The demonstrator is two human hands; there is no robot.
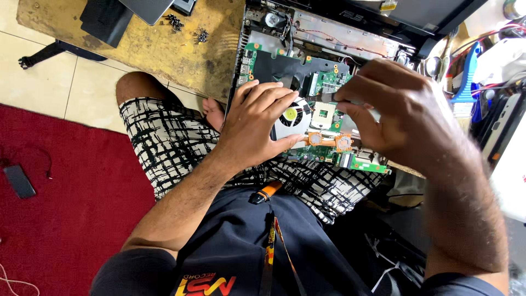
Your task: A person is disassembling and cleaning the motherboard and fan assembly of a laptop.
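Laptop motherboard [323, 118], green with a dark cover over part of it, lies in the opened laptop chassis [329, 33] on a worn wooden worktop [159, 46], at the edge nearest the person's knees. A round cooling fan [291, 115] with a yellow hub and a square processor socket [321, 114] show between the two hands, and copper heat-sink plates [329, 141] sit at the board's near edge. The left hand [255, 123] lies flat and spread on the board, fingers splayed over the fan's left side, gripping nothing. The right hand [400, 112] hovers over the right part of the board with its fingertips pinched together on a small dark part [329, 97] just above the socket; what that part is cannot be told.

Small clusters of dark screws [187, 28] lie on the worktop's bare wood, well apart from the board, near a grey panel [148, 8] at the far corner. Cluttered tools and cables [482, 60] crowd the right side. The floor is pale tile [49, 71], with a red carpet [71, 186] beside it, and a dark phone [19, 181] lies on the carpet. The person wears black-and-white patterned shorts [164, 142].
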